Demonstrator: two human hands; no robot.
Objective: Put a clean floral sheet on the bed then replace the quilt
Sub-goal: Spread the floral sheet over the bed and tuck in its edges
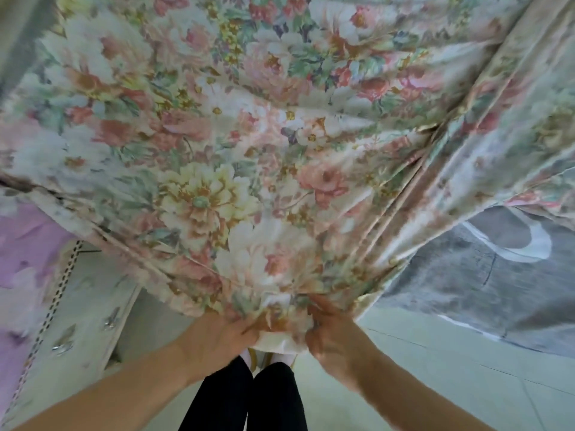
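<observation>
Cloth fills most of the view: the floral sheet [249, 150] hangs spread out in front of the person, from the far top down to the hands at the near middle. It looks thin, soft and light, with a slight shine, so I judge it may slip a little; the edge is the good place to hold it. The left hand [217, 335] and the right hand [331, 332] are close together at the near edge, and both have fingers curled into the gathered cloth. On the left, a purple bed cover [21, 259] shows. On the right, a grey quilt [473, 290] lies on the pale tiled floor [435, 368].
</observation>
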